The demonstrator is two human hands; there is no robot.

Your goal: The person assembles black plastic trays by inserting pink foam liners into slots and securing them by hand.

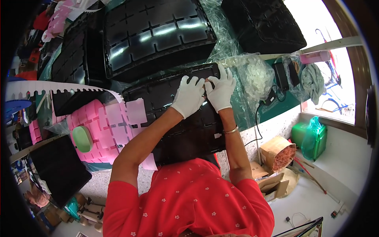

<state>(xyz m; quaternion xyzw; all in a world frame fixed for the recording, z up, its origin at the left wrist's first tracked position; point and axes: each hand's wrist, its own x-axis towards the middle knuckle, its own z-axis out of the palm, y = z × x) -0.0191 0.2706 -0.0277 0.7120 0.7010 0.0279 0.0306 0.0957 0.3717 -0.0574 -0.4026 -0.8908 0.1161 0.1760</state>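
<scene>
A black plastic tray (pixel 179 136) with a grid of slots lies in front of me, its near edge close to my red shirt. Over the tray's far part, both my hands wear white gloves that leave some fingertips bare. My left hand (pixel 188 97) has its fingers bent, and its thumb and forefinger come close to the other hand's. My right hand (pixel 220 91) is curled in the same way, the fingertips of both drawn together at one spot. Whatever they pinch is too small or hidden to make out.
Stacked black trays (pixel 158 39) stand beyond, with another black stack (pixel 264 25) at far right. Pink slotted sheets (pixel 90 118) with a green oval dish (pixel 82 139) lie at left. A bag of clear pieces (pixel 258 77) and a black power adapter (pixel 281 77) sit at right.
</scene>
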